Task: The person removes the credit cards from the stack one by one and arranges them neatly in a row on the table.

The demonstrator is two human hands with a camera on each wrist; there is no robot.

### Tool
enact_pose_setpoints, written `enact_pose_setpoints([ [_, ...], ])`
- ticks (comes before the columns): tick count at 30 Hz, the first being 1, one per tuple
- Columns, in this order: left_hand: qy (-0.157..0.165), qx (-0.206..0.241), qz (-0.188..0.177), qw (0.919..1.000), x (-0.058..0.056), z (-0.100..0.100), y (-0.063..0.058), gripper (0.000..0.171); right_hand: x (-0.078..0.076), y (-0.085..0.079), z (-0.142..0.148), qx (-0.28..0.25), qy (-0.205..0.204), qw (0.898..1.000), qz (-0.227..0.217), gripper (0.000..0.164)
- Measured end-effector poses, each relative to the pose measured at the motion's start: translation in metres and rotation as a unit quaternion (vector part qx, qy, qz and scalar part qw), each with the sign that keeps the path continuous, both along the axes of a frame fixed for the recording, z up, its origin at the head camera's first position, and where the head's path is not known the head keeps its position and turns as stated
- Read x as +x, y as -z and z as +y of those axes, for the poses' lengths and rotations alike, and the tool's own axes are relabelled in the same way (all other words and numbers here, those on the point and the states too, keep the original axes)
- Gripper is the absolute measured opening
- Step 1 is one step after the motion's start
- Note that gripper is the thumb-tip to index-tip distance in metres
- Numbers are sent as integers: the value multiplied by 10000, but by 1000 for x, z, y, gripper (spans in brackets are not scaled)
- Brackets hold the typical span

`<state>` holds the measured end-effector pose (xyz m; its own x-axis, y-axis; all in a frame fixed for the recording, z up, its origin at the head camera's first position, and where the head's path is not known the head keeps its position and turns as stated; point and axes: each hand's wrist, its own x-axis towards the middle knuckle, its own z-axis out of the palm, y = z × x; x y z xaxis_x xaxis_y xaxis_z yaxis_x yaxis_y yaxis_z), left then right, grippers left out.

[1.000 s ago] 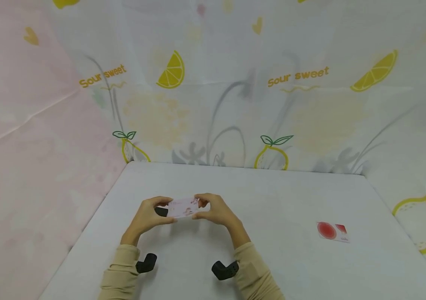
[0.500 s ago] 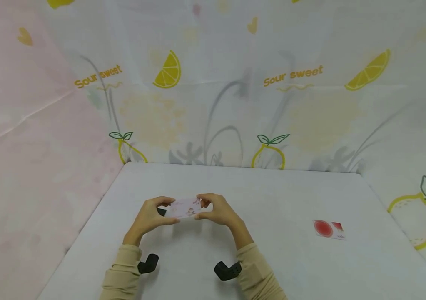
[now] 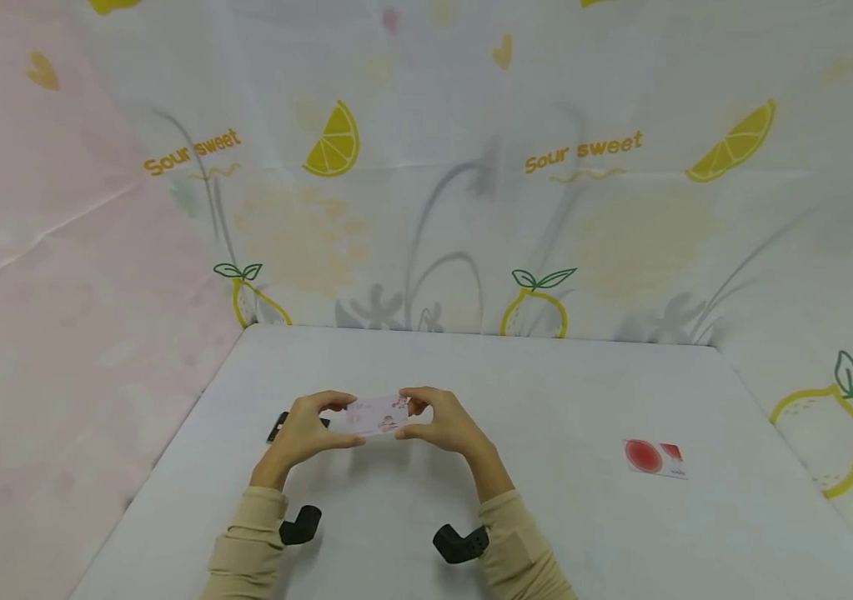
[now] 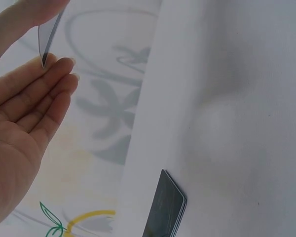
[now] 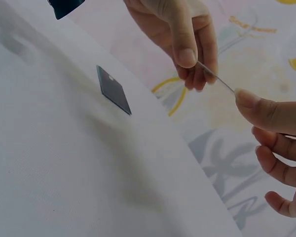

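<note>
A thin pale pink card [image 3: 377, 416] with a small printed picture is held up above the table, its face toward the head camera. My left hand [image 3: 304, 431] pinches its left end between thumb and fingers. At the opposite end my right hand [image 3: 439, 422] pinches it the same way. The right wrist view shows the card [image 5: 216, 77] edge-on between both thumbs. On the table behind my left hand lies a small stack of dark cards [image 4: 166, 207], partly hidden by that hand in the head view.
A white card with a red circle [image 3: 655, 458] lies flat on the white table [image 3: 546, 517], well to the right. A lemon-print cloth [image 3: 426, 208] hangs along the back and sides. Black wrist devices [image 3: 460, 544] stick out inward from both sleeves.
Both hands, with the card between them, have shifted slightly right. The view has turned a little, and the dark stack now shows on the left side of my left hand.
</note>
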<state>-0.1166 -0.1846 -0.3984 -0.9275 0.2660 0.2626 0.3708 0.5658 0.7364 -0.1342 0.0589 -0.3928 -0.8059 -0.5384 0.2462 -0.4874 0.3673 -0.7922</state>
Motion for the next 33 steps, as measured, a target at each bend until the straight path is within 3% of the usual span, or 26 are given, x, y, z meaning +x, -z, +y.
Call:
enact_pose_setpoints([
  [26,339,29,417,9985,-5,21,-3,52,6,3,21,-55,240,9995,181,56],
  [33,411,45,533,9977,-9,28,2,52,8,4,31,-87,239,9993,269,56],
])
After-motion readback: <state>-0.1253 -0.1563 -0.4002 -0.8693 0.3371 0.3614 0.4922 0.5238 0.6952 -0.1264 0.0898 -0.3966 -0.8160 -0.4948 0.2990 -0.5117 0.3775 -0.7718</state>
